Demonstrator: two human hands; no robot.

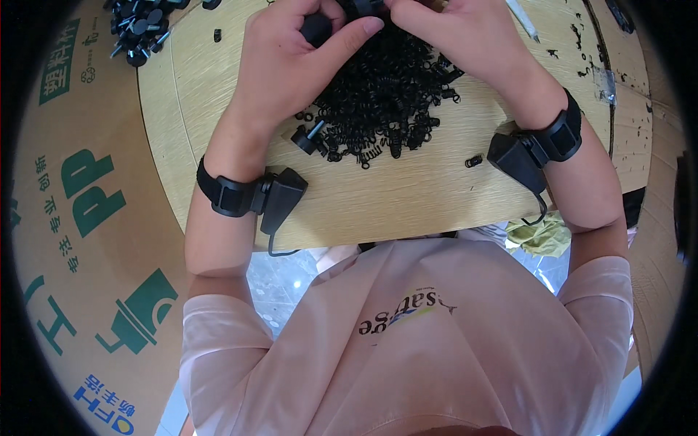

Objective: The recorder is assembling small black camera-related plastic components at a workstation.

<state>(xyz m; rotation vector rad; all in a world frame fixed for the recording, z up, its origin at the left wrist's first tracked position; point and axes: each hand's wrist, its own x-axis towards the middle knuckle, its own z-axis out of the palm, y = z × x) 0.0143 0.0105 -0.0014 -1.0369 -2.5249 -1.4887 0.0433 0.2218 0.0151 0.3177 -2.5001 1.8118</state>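
Observation:
At the top edge my left hand (pixel 287 62) is closed, with a round black knob (pixel 317 30) between its fingers and palm. My right hand (pixel 454 30) meets it there, thumb and fingers bent in a pinch. A black part (pixel 361 8) sits between the two hands; its kind is hard to tell, and the frame cuts off the fingertips. Under the hands spreads a heap of small black springs (pixel 392 94). A black knob with a metal stud (pixel 305 139) lies at the heap's near left edge.
More black studded knobs (pixel 142 30) are piled at the far left of the wooden table (pixel 407 196). A white pen-like tool (pixel 523 19) lies far right. One loose spring (pixel 474 160) rests near my right wrist. A cardboard sheet (pixel 94 218) borders the table's left side.

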